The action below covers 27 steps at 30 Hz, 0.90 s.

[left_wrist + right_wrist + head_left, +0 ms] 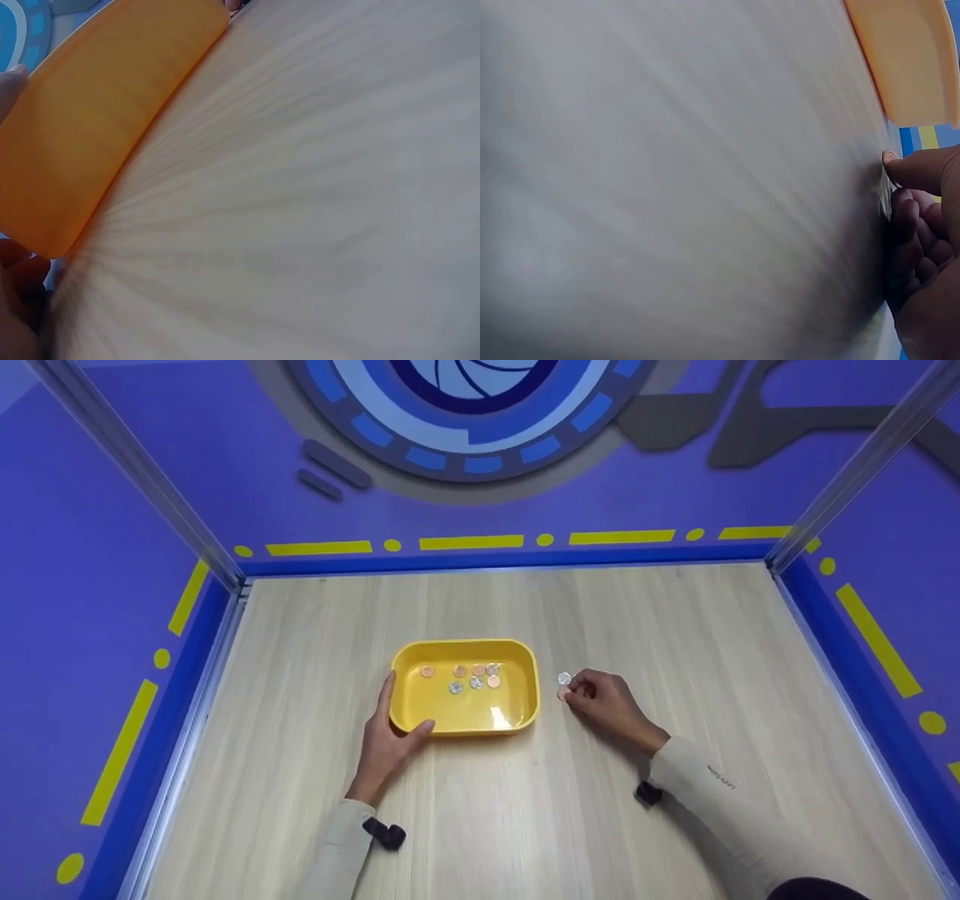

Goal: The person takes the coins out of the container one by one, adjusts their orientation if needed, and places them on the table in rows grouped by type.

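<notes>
A yellow rectangular tray (465, 727) sits on the table, with several copper and silver coins (493, 682) on its floor. My left hand (386, 746) grips the tray's left front corner, the thumb at the front rim and the fingers along the left side. Just right of the tray, my right hand (613, 711) pinches a copper coin (890, 157) at the tabletop, its fingers curled. In the right wrist view the thumb is against this coin, which looks tilted. A silver coin (564, 678) lies right beside it, near the fingertips.
The pale wooden table (480, 825) is enclosed by blue-purple printed panels (480, 517) at the back and both sides. Metal posts (847, 472) stand at the back corners. Each sleeve carries a small black device (385, 834) near the wrist.
</notes>
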Motion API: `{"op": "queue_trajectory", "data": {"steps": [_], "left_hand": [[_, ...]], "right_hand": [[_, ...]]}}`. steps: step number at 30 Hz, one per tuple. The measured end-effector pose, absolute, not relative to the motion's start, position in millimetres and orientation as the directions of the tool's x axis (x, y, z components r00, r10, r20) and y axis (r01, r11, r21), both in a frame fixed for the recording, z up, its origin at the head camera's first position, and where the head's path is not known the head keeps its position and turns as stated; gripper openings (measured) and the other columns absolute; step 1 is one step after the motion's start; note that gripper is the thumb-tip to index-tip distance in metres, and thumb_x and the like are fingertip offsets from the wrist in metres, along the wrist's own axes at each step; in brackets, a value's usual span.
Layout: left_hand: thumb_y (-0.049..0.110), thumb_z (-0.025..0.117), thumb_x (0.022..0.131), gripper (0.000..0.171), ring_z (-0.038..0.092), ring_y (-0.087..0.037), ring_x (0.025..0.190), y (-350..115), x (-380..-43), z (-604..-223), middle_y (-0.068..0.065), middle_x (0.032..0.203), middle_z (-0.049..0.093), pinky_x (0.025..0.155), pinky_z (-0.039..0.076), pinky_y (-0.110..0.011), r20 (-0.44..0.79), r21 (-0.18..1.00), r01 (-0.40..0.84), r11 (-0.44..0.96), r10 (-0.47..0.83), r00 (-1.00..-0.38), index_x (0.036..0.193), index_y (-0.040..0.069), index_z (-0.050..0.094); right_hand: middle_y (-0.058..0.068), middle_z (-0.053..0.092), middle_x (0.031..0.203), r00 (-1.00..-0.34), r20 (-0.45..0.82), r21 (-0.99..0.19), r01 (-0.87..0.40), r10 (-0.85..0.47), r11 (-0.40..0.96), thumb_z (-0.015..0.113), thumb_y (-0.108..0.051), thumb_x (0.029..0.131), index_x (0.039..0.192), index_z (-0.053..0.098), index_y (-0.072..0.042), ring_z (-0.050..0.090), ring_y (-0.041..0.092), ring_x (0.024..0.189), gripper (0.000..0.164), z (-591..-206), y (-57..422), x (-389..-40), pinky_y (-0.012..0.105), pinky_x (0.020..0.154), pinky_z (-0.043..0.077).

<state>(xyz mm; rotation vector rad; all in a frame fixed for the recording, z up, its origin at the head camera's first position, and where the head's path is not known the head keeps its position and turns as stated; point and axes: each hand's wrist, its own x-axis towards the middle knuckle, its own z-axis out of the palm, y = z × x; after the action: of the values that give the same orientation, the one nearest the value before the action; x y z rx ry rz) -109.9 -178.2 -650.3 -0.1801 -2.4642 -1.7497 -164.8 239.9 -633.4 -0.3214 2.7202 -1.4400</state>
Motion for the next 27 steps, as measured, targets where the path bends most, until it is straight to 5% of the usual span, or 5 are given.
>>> {"op": "queue_trajectory", "data": {"steps": [6,20,27], "left_hand": [[0.033,0.088,0.095,0.11,0.057,-0.026,0.146,-174.1,-111.6,-650.2,-0.015,0.17,0.048,0.12,0.042,-0.036,0.173,0.926,0.181,0.332,0.054,-0.984,0.178,0.016,0.018],[0.029,0.088,0.095,0.106,0.056,-0.029,0.146,-179.9,-111.2,-652.6,-0.014,0.17,0.048,0.12,0.041,-0.051,0.189,0.938,0.186,0.294,0.02,-0.982,0.177,0.019,0.022],[0.031,0.088,0.094,0.108,0.057,-0.025,0.146,-179.9,-109.7,-651.4,-0.012,0.171,0.047,0.119,0.042,-0.032,0.162,0.935,0.16,0.315,0.021,-0.987,0.178,0.02,0.021]], "right_hand": [[-0.002,0.063,0.076,-0.984,0.067,-0.81,-0.152,-0.168,0.567,0.086,-0.014,0.097,0.091,0.077,-0.01,0.055,0.015,0.072,0.011,-634.0,244.7,-160.6,0.027,0.067,0.045],[-0.002,0.066,0.078,-0.97,0.135,-0.806,-0.225,-0.201,0.548,0.083,-0.009,0.097,0.094,0.079,-0.007,0.057,0.015,0.073,0.005,-637.7,240.5,-163.3,0.025,0.068,0.046],[-0.003,0.065,0.078,-0.969,0.142,-0.809,-0.231,-0.202,0.54,0.082,-0.009,0.098,0.095,0.08,-0.005,0.056,0.014,0.073,0.005,-639.5,240.6,-160.0,0.024,0.068,0.046]]}}
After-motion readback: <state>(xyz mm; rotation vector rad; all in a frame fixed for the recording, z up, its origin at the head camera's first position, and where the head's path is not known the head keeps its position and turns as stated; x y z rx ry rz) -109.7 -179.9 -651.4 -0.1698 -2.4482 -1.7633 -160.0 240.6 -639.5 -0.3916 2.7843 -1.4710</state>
